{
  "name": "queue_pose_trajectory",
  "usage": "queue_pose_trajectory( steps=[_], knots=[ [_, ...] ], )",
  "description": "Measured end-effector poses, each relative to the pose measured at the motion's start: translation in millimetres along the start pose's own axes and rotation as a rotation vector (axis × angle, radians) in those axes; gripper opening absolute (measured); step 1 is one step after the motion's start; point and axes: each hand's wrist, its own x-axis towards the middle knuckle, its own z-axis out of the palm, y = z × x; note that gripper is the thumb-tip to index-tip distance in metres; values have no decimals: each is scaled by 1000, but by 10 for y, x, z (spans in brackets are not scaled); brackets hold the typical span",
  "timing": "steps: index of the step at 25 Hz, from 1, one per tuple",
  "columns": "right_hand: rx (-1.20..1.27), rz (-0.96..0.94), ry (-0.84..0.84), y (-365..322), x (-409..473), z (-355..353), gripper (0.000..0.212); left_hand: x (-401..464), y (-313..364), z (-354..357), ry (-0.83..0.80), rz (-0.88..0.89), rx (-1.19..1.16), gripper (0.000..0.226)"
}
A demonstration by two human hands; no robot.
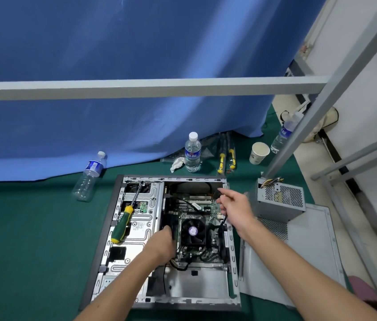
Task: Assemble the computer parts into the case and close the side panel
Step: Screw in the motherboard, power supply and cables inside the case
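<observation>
Green cloth point(32, 239) covers the table under me, with a blue curtain point(113, 54) hanging behind it and a grey metal bar point(136, 89) crossing in front of the curtain. Far left, an empty bottle point(89, 177) lies tilted against the curtain's hem. Next comes the case point(104, 228), lying flat on the cloth with its side off. A screwdriver point(123, 218) with a green and yellow handle rests on the drive cage in its left half. My left hand point(162, 245) reaches into the middle of the case, fingers curled down by the board's left edge, just beside the fan point(193, 231); whether they grip anything I cannot tell. Behind the case stand a full bottle point(192, 152), a crumpled tissue point(177, 163) and two yellow-handled tools point(226, 159). My right hand point(233, 207) hovers over the board's point(202, 206) right side, thumb and fingers pinching a black connector point(218, 193) whose cable point(224, 220) runs down below my palm. Right of the case lie a paper cup point(259, 152), the power supply point(280, 200) and the side panel point(298, 258), flat on the cloth, with the supply sitting on its far end.
</observation>
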Motion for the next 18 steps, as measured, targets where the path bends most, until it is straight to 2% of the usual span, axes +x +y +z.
queue_pose_trajectory(
  steps=[5, 10, 12, 15, 16, 18],
  knots=[
    [-301, -126, 89, 142, 294, 161, 34, 295, -17, 62, -48, -14, -62, 30],
    [-271, -185, 249, 23, 605, 386, 31, 436, 57, 74, 135, -59, -358, 26],
    [-234, -240, 255, -71, 684, 531, 27, 448, 46, 97, 185, -42, -372, 34],
    [-194, -276, 205, -109, 756, 660, 28, 476, -17, 171, 106, 45, -127, 89],
    [-189, -265, 164, -78, 760, 670, 29, 466, -27, 187, 83, 72, -27, 98],
    [-209, -216, 51, 16, 741, 670, 31, 474, -28, 234, 64, 131, 251, 101]
  ],
)
